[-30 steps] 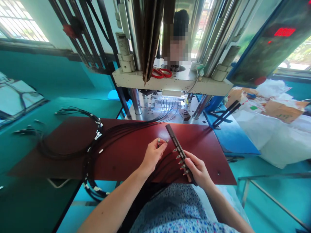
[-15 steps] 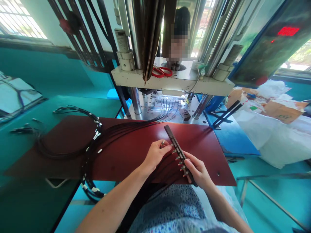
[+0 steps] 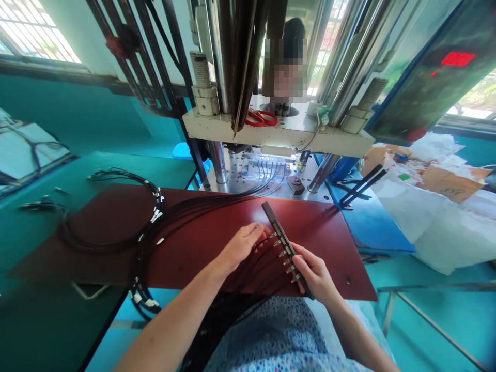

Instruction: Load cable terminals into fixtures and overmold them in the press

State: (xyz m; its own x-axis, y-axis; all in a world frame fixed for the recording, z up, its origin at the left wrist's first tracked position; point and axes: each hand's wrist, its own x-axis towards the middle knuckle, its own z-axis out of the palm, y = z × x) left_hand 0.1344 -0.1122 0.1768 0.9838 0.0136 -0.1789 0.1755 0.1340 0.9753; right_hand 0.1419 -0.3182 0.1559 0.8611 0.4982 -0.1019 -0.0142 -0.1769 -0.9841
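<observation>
Red-brown worktop [image 3: 333, 235] lies beneath | left hand [image 3: 242, 243] curls by uppermost cable [image 3: 264, 241], pinch unclear | right hand [image 3: 318, 271] grips tilted dark bar [image 3: 271, 214] | metal connectors [image 3: 282, 253] line its edge; cable tug could skew one

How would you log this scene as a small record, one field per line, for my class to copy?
Left hand: at a thin black cable; grip unclear
Right hand: holding a dark slotted bar
Bar: tilted, metal connectors along its left edge
Dark red board: beneath both hands
Press plate: upper, white, carrying red-handled scissors
</observation>
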